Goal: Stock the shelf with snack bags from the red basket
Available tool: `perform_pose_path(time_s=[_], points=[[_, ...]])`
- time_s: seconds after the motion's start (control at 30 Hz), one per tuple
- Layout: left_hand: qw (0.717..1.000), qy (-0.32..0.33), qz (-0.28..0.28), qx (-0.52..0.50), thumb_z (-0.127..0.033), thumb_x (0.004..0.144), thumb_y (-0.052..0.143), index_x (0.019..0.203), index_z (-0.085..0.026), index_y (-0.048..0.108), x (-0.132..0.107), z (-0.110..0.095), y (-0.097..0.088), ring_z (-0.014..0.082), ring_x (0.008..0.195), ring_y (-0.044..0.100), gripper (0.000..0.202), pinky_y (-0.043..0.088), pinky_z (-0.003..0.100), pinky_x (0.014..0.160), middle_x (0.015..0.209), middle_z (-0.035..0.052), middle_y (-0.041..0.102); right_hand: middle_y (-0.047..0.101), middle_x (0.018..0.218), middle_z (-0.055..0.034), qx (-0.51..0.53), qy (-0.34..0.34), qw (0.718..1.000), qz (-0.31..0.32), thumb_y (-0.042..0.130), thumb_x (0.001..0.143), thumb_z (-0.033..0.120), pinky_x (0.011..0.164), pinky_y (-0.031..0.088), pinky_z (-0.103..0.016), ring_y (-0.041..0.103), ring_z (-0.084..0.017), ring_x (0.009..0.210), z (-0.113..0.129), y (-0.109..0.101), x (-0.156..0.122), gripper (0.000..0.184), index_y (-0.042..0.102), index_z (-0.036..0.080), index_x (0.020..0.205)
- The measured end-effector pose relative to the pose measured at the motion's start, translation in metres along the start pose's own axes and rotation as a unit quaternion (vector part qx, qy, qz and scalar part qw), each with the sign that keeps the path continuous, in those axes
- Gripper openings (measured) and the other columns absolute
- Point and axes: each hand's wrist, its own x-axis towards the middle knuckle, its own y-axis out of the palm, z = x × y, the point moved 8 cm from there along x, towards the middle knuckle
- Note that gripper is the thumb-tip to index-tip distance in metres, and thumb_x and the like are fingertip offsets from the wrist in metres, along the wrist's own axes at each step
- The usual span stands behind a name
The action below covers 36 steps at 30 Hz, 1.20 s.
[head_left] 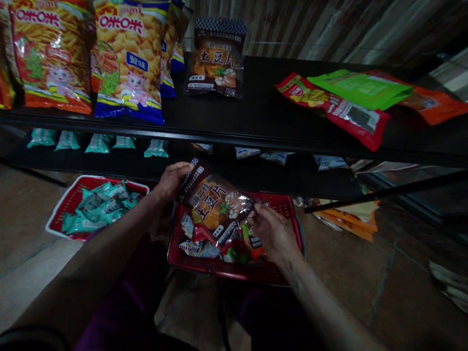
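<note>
A dark brown bag of potato chips (209, 201) is held tilted between my two hands, above a red basket (223, 271). My left hand (173, 180) pinches its upper left end, and my right hand (272, 230) grips the lower right end. Below the bag, the basket holds several small packets, partly hidden by the bag. A matching bag of potato chips (217, 61) stands upright on the black shelf (252, 127) in front of me.
Orange snack bags (53, 59) and blue snack bags (130, 68) stand at the shelf's left. Red (334, 111) and green packets (362, 89) lie at its right. Teal packets (98, 143) line the lower shelf. A smaller red basket (54, 217) with teal packets sits on the floor.
</note>
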Motion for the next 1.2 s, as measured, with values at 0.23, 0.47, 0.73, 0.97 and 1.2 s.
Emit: perform_pose_path(time_s=[0.23,0.47,0.73,0.97,1.2], points=[[1.0,0.011,0.02,0.001,-0.032,0.067,0.069,0.069,-0.017,0.059,-0.001,0.001,0.005,0.0103,0.049,0.051,0.018,0.041,0.023,0.051,0.058,-0.0026,0.057,0.062,0.059,0.0026,0.004,-0.007,1.0,-0.01,0.079,0.054,0.024,0.054,0.046,-0.02,0.054,-0.008,0.055,-0.004,-0.007,0.003,0.015,0.065,0.018,0.057],[1.0,0.014,0.016,0.002,-0.032,0.068,0.069,0.07,-0.017,0.06,0.004,0.007,0.003,0.0104,0.049,0.05,0.017,0.04,0.023,0.051,0.058,-0.0022,0.056,0.063,0.061,0.0035,0.056,0.047,0.996,-0.041,0.081,0.054,0.023,0.055,0.05,-0.019,0.056,-0.009,0.057,-0.019,-0.012,0.007,0.018,0.064,0.02,0.062],[0.999,0.011,0.044,0.007,-0.036,0.066,0.071,0.07,-0.016,0.057,0.003,0.008,0.006,0.0098,0.049,0.051,0.025,0.04,0.023,0.052,0.058,-0.0023,0.056,0.064,0.063,0.0045,0.018,0.024,0.997,-0.077,0.085,0.052,0.026,0.052,0.049,-0.016,0.057,-0.007,0.056,-0.019,-0.019,0.012,0.024,0.064,0.021,0.062],[0.997,0.024,0.073,0.02,-0.04,0.066,0.069,0.072,-0.016,0.056,0.002,0.008,0.011,0.0094,0.049,0.05,0.028,0.04,0.023,0.052,0.06,-0.0028,0.057,0.068,0.069,0.0042,0.016,0.014,0.998,-0.057,0.086,0.049,0.032,0.053,0.049,-0.017,0.06,-0.008,0.061,-0.017,-0.011,0.009,0.03,0.065,0.021,0.068],[0.997,0.028,0.071,0.013,-0.039,0.066,0.069,0.074,-0.016,0.056,0.003,0.009,0.011,0.0086,0.048,0.049,0.027,0.039,0.022,0.051,0.059,-0.0036,0.056,0.07,0.073,0.0029,0.007,0.041,0.999,-0.031,0.083,0.054,0.03,0.052,0.047,-0.018,0.061,-0.009,0.061,-0.019,-0.006,0.008,0.025,0.067,0.02,0.07]])
